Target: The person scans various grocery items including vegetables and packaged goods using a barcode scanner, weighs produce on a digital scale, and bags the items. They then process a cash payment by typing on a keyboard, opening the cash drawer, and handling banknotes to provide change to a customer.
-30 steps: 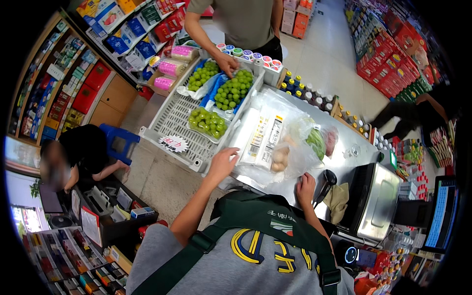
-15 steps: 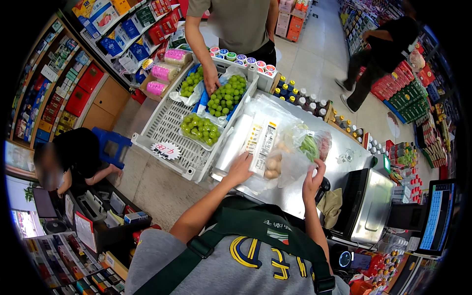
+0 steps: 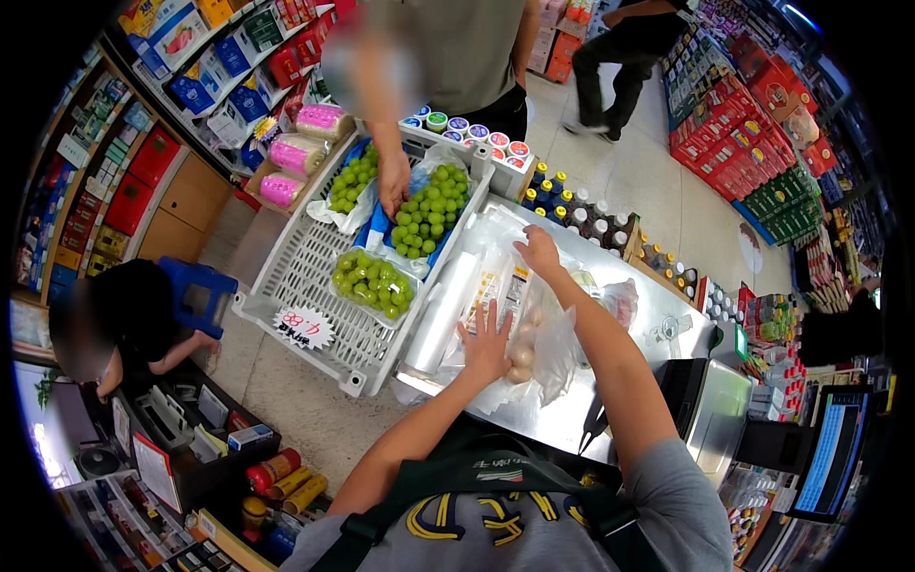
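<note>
My left hand [image 3: 487, 349] lies with fingers spread on a flat package with a printed label [image 3: 484, 291], inside thin clear plastic. Beside it, round light-brown items [image 3: 520, 360] show through a clear plastic bag [image 3: 556, 360]; their kind is unclear. Farther off, my right hand [image 3: 539, 250] has curled fingers that appear to pinch the far edge of the clear plastic. My right forearm crosses the bag and hides most of a leafy green vegetable [image 3: 584, 279]. A reddish bagged item [image 3: 620, 301] lies right of it. A roll of clear plastic [image 3: 446, 319] lies left.
A white slatted crate [image 3: 303, 257] with green grapes [image 3: 434, 212] adjoins the metal counter [image 3: 658, 336] on the left. Another person's hand [image 3: 394, 183] reaches into it. Bottles [image 3: 581, 214] line the far edge. A scale-like machine [image 3: 710, 410] and a screen [image 3: 835, 453] stand right.
My right hand has moved from the bag's near right side to its far end. My left hand's fingers have spread on the package. The walking person has moved left in view.
</note>
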`<state>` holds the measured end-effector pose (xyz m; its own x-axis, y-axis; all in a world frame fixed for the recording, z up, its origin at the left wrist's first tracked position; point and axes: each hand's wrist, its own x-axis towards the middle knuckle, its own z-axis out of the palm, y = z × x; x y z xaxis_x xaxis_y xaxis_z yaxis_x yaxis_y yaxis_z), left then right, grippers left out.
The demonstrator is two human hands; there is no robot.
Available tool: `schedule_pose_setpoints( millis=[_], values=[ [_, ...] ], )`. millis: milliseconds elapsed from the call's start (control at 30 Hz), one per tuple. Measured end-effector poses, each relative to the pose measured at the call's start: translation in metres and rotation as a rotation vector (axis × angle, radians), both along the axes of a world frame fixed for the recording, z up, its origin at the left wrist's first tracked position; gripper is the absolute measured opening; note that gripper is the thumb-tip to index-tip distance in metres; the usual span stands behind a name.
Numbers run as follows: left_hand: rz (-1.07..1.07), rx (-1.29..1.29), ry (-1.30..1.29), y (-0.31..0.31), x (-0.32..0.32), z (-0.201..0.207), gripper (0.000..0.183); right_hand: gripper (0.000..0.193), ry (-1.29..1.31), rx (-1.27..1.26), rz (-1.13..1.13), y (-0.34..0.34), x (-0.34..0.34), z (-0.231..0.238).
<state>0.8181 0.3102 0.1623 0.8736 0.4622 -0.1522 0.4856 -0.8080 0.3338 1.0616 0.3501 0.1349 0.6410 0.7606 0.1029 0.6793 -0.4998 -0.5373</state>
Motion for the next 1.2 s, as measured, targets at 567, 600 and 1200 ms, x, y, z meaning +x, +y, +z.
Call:
schedule_pose_setpoints(
  millis=[567,600,1200],
  values=[
    [-0.022,-0.065,-0.032,-0.007,-0.054,-0.007,0.083,0.009,-0.257,0.361,0.094,-0.008,-0.037,0.076],
    [-0.018,-0.019,-0.017,-0.009,-0.057,-0.009,0.084,0.010,-0.255,0.387,0.078,0.000,-0.039,0.084],
    [0.126,-1.143,-1.067,-0.009,-0.035,0.200,0.026,0.017,0.049,0.536,0.185,-0.125,-0.168,0.287]
  ],
)
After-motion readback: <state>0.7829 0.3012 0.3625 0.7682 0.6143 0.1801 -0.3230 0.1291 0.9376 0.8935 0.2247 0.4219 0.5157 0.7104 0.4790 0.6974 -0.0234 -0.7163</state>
